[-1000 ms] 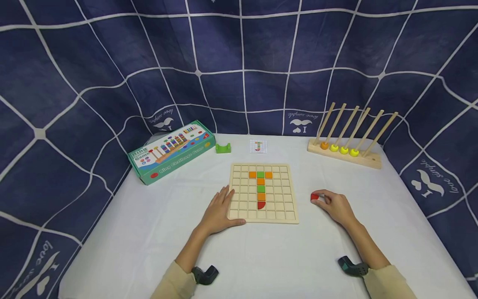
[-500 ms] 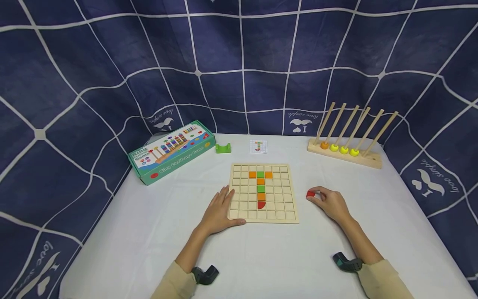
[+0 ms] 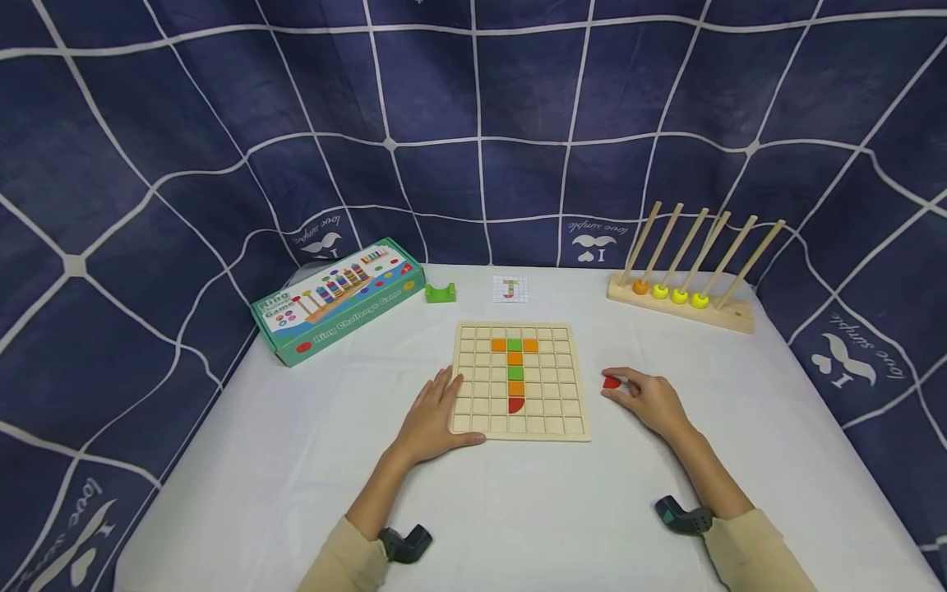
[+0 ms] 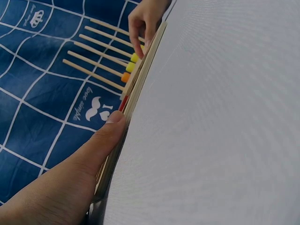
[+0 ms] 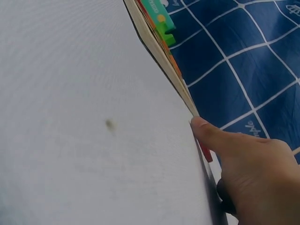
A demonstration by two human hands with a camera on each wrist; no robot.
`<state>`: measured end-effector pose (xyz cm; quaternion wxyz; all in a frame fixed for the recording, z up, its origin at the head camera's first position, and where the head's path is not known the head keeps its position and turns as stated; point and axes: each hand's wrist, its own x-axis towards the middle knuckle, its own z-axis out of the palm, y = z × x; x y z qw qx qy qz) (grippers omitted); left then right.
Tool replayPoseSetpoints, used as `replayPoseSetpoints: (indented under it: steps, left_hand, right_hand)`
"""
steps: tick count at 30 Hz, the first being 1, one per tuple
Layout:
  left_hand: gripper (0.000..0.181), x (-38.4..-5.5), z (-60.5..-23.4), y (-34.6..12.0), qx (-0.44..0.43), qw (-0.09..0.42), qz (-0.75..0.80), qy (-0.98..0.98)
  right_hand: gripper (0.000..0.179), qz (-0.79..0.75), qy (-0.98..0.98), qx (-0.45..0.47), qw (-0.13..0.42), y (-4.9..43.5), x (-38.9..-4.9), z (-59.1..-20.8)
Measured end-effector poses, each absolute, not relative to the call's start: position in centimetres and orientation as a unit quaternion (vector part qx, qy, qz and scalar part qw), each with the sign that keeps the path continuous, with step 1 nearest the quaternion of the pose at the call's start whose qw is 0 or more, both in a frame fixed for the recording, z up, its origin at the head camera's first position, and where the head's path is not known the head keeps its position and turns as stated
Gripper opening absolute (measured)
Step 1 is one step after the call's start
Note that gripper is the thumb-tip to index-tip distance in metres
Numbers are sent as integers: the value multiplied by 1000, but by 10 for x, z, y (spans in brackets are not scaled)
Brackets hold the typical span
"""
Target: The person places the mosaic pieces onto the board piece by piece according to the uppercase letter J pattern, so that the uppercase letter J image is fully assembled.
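Note:
A square wooden grid board (image 3: 472, 406) lies on the white table. On it, a row of orange, green and orange tiles tops a column of orange and green tiles, which ends in a red quarter-round tile (image 3: 515, 405). My left hand (image 3: 432, 423) rests along the board's left edge, fingers straight, thumb at the near corner. To the right of the board, my right hand (image 3: 654, 404) pinches a small red tile (image 3: 611, 382) between thumb and fingers, low by the tabletop. That tile (image 5: 206, 152) shows behind the thumb in the right wrist view.
Behind the board lies a pattern card (image 3: 510, 289), with a green notched block (image 3: 441, 293) beside it. A green game box (image 3: 340, 300) sits at back left. At back right stands a wooden peg rack (image 3: 679, 303) with orange and yellow beads. A dark curtain (image 3: 525, 181) surrounds the table.
My right hand has moved a little left, toward the board, with the red tile in its pinch. The left hand and the tiles on the board stay as they were.

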<state>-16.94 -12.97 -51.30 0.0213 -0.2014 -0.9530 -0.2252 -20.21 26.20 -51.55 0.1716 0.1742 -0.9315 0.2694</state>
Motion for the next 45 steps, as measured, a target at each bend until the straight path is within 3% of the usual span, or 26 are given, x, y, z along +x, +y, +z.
replayPoseSetpoints:
  steps: [12,26,45]
  left_hand:
    - [113,-171,-512,-132,-195,11,-218,-956]
    - [114,-170,-512,-131,-193,6,-218,-957]
    - [113,-170,-513,-131,-197,6,-213,-957]
  right_hand:
    - [35,264,-944,149,131,271,-199,-510]
    - [26,284,-930,160,168,268,-197,-514]
    - [27,345,-886,286,119,154,-195,-511]
